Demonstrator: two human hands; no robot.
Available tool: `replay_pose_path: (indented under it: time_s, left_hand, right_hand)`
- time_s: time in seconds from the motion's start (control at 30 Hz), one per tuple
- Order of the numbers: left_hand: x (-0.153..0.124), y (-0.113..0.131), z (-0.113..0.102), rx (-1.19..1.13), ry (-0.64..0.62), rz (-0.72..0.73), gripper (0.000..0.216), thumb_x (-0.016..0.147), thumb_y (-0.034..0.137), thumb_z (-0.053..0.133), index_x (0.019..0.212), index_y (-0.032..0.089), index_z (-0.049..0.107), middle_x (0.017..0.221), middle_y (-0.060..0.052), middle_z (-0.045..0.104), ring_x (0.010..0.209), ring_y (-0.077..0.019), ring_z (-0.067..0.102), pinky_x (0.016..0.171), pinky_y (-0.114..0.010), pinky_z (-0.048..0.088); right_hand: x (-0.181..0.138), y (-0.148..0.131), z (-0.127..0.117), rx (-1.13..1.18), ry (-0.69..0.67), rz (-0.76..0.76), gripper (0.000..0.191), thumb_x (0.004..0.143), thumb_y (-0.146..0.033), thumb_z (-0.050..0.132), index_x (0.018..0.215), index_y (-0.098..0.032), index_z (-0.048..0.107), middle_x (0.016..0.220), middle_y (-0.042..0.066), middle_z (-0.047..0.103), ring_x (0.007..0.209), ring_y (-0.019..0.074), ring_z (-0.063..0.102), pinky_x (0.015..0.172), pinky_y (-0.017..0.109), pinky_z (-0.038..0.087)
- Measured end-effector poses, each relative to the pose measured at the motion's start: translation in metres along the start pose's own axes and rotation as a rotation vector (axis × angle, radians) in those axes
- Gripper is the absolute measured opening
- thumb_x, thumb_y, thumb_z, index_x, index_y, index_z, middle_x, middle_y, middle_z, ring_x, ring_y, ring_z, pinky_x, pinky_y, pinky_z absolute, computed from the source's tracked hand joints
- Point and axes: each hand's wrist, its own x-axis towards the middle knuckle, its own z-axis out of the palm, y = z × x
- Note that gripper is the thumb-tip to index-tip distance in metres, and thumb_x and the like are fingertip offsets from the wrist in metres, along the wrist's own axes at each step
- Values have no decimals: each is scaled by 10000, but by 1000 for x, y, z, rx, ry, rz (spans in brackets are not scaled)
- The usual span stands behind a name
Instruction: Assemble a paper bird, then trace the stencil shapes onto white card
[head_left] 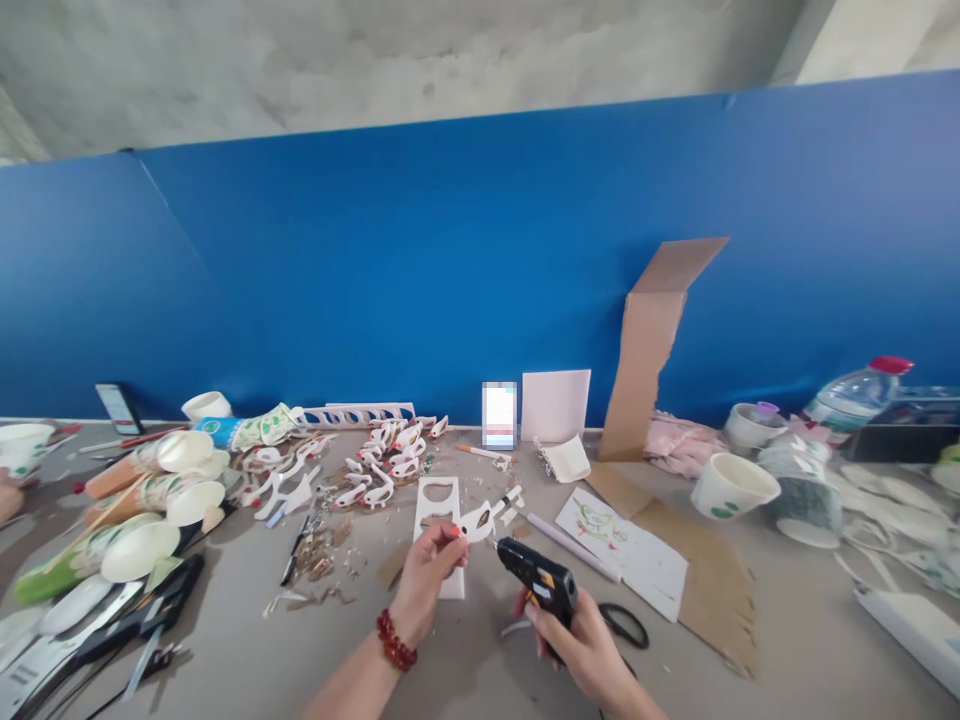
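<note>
Pinched between the thumb and fingers of my left hand (427, 580) is a small white bird-shaped cutout (478, 522) with a dark spot and a red tip. My right hand (574, 640) is wrapped round the grip of a black hot glue gun (536, 575). Its nozzle points left toward the cutout, close by but apparently apart from it. Beneath my left hand lies a white strip with cut-out holes (451, 584). Similar white cutouts (390, 455) are heaped farther back on the table.
Scraps (326, 550) and a black pen (295, 550) lie left of my hands. Paper cups (142, 550) pile up at far left. A lit phone (499, 415) leans on the blue partition (420, 270). Black-handled scissors (626, 625), a drawing (630, 550) and cardboard (716, 585) lie right.
</note>
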Motion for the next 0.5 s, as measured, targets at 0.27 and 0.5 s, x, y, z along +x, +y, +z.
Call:
replay_pose_path:
  time_s: [0.27,0.5]
  left_hand:
    - [-8,4,0,-141,-11,45,220,726,307,763,751,178,587,679,34,554,664,-104,527,682,-221,401]
    - [-17,11,8,-255,19,-35,237,681,305,783,725,179,587,653,28,596,655,-113,548,663,-223,417]
  right_hand:
    - [-10,-8,7,62,-59,19,459,845,-582,573,910,-133,643,719,53,621,502,122,532,429,227,437]
    - [-16,-16,7,-41,-111,-51,370,901,-484,533,920,-132,647,850,96,676,551,133,578,521,250,517]
